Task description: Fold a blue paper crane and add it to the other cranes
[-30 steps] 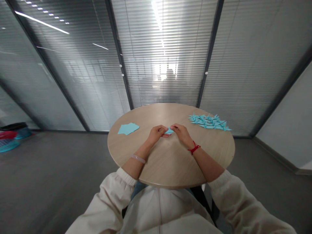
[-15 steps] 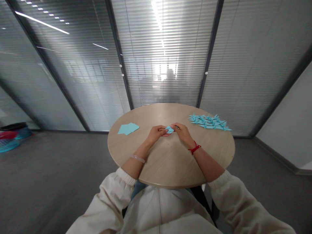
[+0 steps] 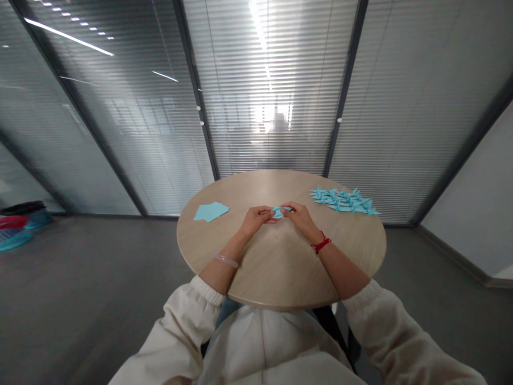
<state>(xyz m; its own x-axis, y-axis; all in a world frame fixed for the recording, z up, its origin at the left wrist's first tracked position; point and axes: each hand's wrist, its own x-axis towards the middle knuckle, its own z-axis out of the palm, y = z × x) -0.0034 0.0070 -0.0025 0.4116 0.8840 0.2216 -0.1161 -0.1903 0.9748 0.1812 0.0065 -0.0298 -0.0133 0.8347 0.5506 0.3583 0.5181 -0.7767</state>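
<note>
Between my two hands, above the middle of the round table (image 3: 276, 272), is a small folded piece of light-blue paper (image 3: 278, 213). My left hand (image 3: 257, 219) pinches its left side, fingers closed on it. On the other side, my right hand (image 3: 298, 216) grips the paper between thumb and fingertips. Parts of the paper are hidden behind the fingers, so its exact folds cannot be made out. A loose stack of flat light-blue paper sheets (image 3: 211, 212) lies to the left. Rows of folded blue paper cranes (image 3: 342, 200) stand at the right.
Behind the table's far edge rises a glass wall with blinds (image 3: 268, 144). Baskets or bins (image 3: 20, 224), one blue with red on it, stand on the floor at the far left. A white wall (image 3: 473, 203) is at the right.
The fingers of my right hand have shifted slightly on the paper, and more of its right part shows now. My left hand, the sheets and the cranes stay put.
</note>
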